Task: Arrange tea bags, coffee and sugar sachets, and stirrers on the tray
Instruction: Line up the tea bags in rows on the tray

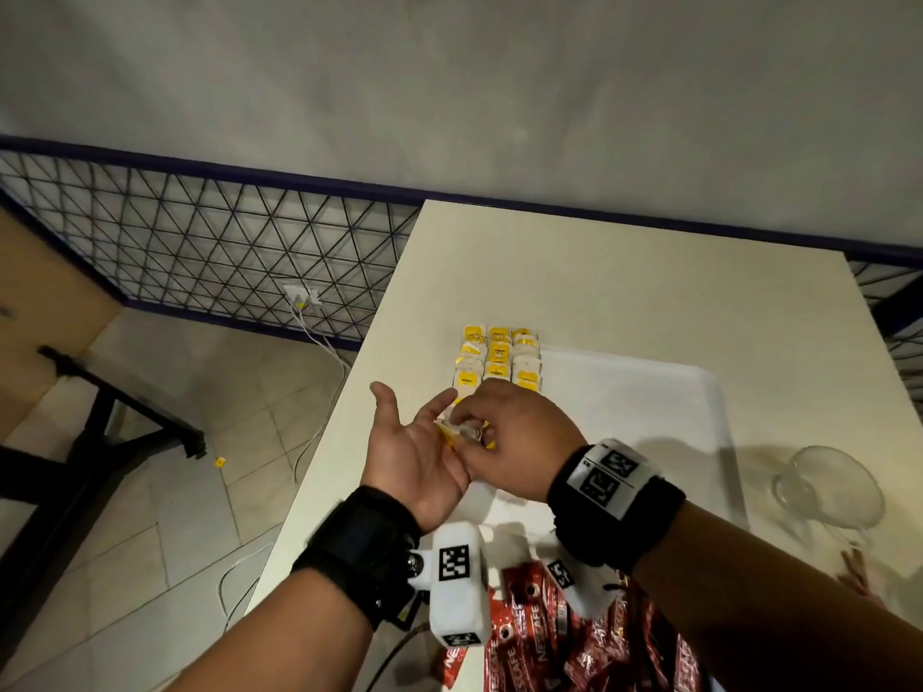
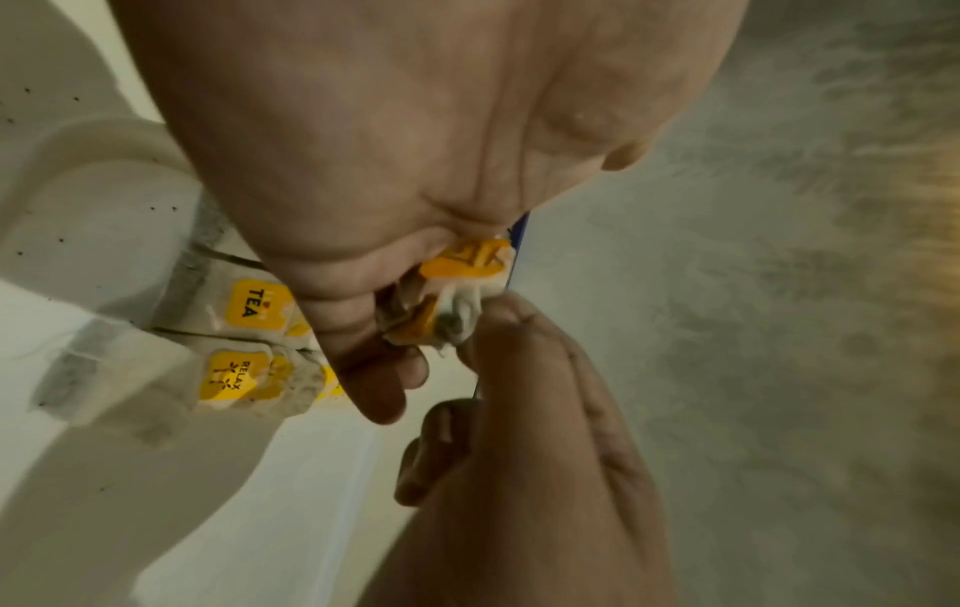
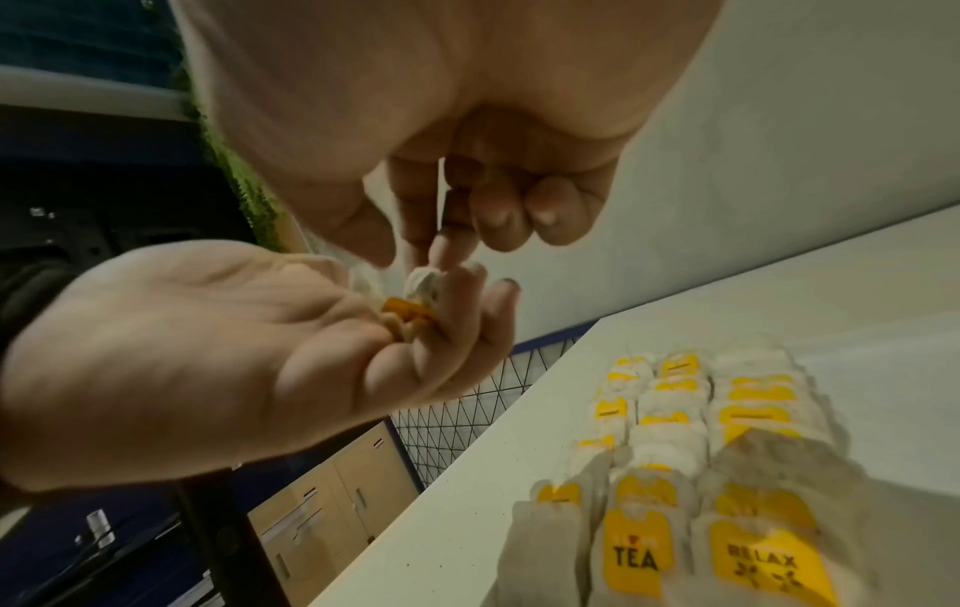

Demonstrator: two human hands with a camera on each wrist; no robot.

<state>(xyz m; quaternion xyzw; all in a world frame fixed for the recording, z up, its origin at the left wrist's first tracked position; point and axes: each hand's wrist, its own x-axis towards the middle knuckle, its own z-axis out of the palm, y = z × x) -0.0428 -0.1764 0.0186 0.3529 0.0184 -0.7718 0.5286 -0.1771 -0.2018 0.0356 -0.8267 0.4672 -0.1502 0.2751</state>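
Note:
My left hand is held palm up over the table's left edge, thumb spread away. Its curled fingers cup a small crumpled bundle of tea bags with yellow tags. My right hand reaches over from the right, and its thumb and forefinger pinch the white paper of one tea bag in that bundle. Below the hands, three neat rows of yellow-tagged tea bags lie at the left end of the white tray. Red coffee sachets are piled near me.
A clear glass bowl stands on the table to the right of the tray. The table's left edge drops to a tiled floor with cables. A wire-mesh fence and a wall stand behind.

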